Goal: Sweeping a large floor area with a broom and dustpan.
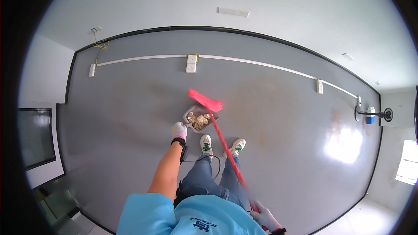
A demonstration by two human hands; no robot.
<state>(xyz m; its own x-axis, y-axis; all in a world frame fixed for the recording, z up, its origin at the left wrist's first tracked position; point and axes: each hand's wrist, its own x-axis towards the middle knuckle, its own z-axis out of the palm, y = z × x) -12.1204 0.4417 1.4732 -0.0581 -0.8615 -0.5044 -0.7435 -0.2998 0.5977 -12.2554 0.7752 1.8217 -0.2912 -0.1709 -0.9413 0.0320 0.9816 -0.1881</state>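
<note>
My left hand (pixel 179 130), in a white glove with a pink cuff, is closed on the short handle of a dustpan (pixel 187 114). Crumpled beige paper or similar waste (pixel 199 121) lies in the pan. Down at the lower right my gloved right hand (pixel 265 217) grips the red pole of a broom (pixel 224 144). The broom's red head (pixel 204 101) is at the far rim of the dustpan, slightly blurred, and its pole crosses the pan's right side. Whether the bristles touch the floor or the pan I cannot tell.
My white shoes (pixel 206 144) stand just behind the dustpan on the grey floor (pixel 130 104). A white cable strip (pixel 143 59) with socket boxes (pixel 191 64) runs across the floor ahead. At the far right stand a black fan-like stand (pixel 374 113) and a blue-and-white container (pixel 370 116).
</note>
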